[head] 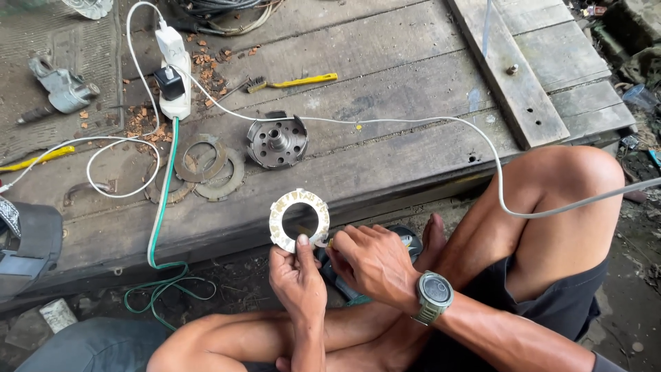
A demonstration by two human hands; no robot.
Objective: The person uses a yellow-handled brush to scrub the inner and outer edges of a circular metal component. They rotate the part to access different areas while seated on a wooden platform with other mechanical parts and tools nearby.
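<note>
Both hands' fingers pinch one flat, pale, mottled ring (pixel 299 219): left hand (pixel 297 279), right hand (pixel 372 262).

I see the round metal hub (pixel 277 142) on the wooden plank platform (pixel 385 117), flat worn rings (pixel 206 169) just left, pale ring disc (pixel 299 219) nearer me.

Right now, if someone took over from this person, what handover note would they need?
Left hand grips the pale friction ring by its lower edge, held upright. Right hand touches the ring's lower right rim with its fingertips. On the wooden platform: metal clutch hub, three darker worn rings, yellow-handled wire brush, white power strip. What work is finished or remaining cannot be told.
</note>
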